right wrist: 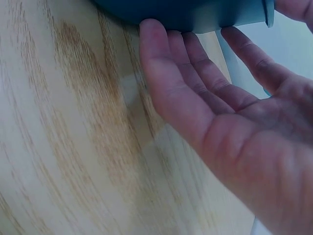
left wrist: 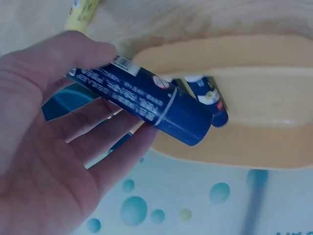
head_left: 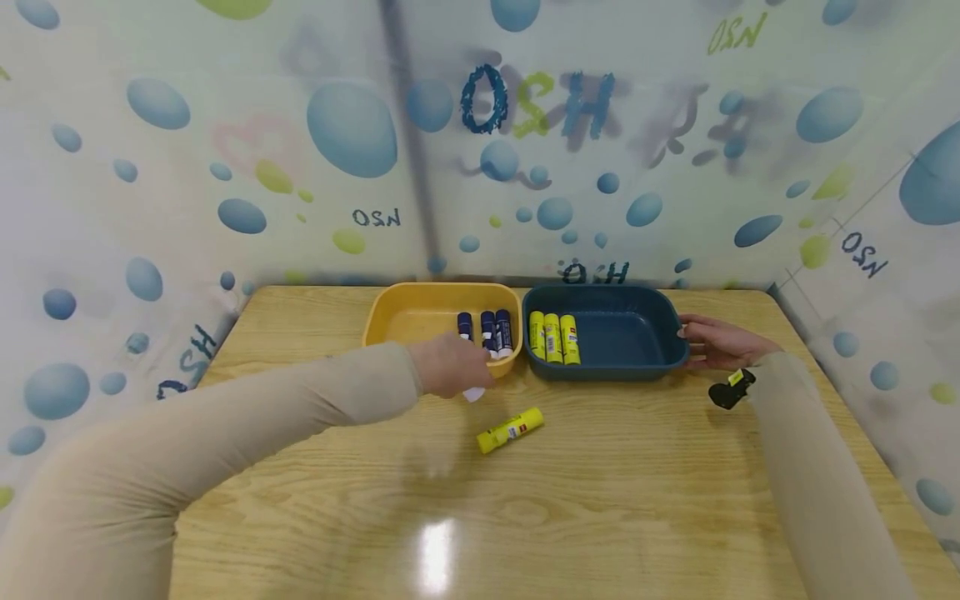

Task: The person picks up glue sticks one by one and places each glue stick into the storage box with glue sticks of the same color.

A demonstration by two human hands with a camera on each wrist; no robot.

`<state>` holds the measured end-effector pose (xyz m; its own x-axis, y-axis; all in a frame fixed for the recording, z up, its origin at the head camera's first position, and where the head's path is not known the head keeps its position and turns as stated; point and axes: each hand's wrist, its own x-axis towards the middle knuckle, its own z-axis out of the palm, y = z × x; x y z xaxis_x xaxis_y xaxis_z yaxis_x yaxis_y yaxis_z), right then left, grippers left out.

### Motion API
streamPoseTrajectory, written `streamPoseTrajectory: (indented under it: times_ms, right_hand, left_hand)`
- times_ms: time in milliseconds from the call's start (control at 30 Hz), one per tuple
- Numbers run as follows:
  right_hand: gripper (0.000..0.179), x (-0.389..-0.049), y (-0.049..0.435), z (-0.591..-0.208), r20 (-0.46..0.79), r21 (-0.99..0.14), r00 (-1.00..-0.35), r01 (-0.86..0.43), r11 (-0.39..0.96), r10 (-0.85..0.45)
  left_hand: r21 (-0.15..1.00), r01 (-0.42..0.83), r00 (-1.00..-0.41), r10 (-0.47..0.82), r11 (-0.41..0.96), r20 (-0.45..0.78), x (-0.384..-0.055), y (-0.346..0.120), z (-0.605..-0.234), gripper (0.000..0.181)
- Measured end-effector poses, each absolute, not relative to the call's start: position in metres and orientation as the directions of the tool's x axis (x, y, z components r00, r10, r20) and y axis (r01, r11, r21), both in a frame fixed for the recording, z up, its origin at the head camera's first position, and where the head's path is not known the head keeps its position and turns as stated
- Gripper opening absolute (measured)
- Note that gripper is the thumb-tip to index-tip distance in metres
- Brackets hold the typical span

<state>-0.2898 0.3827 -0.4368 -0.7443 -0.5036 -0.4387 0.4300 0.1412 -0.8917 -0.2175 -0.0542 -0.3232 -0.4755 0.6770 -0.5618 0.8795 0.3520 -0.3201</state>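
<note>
My left hand grips a dark blue glue stick between thumb and fingers, over the near side of the yellow-orange bin. Its dark cap points toward the bin in the left wrist view; in the head view the hand hides most of it. More dark blue glue sticks lie inside that bin. At the right end of the dark blue bin, my right hand holds the side, fingertips against the outer wall and thumb by the rim. Three yellow glue sticks lie along that bin's left side.
A single yellow glue stick lies on the wooden table in front of the bins. Both bins stand side by side near the far edge, close to a patterned curtain. A black strap piece hangs at the right wrist.
</note>
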Motion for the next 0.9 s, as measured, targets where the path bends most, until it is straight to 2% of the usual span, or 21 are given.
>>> streamPoseTrajectory:
  times_ms: [67,167,267,333,567,900]
  right_hand:
    - [0.064,-0.294,0.39,-0.444,-0.392,-0.902,-0.712,0.421,0.093,-0.583]
    - [0.06,-0.296,0.395,-0.447,-0.363,-0.908,-0.691,0.413,0.07,-0.625]
    - [0.071,-0.295,0.392,-0.444,-0.388,-0.904,-0.703,0.417,0.097,-0.596]
    - [0.075,-0.291,0.386,-0.438,-0.432,-0.895,-0.73,0.42,0.15,-0.53]
    - [0.063,-0.288,0.379,-0.432,-0.481,-0.875,-0.754,0.449,0.183,-0.447]
    - [0.064,-0.29,0.381,-0.434,-0.471,-0.88,-0.758,0.438,0.183,-0.452]
  left_hand:
    - [-0.319,0.879,-0.476,0.68,0.353,-0.558,-0.223,-0.056,-0.322,0.035]
    - [-0.316,0.876,-0.483,0.681,0.365,-0.55,-0.233,-0.059,-0.321,0.03]
    - [-0.305,0.867,-0.498,0.674,0.393,-0.546,-0.242,-0.062,-0.32,0.023]
    - [-0.287,0.86,-0.509,0.664,0.423,-0.547,-0.247,-0.065,-0.319,0.023]
    - [-0.251,0.82,-0.555,0.606,0.515,-0.57,-0.262,-0.071,-0.323,0.026]
    - [-0.212,0.79,-0.575,0.575,0.575,-0.583,-0.279,-0.083,-0.341,0.016]
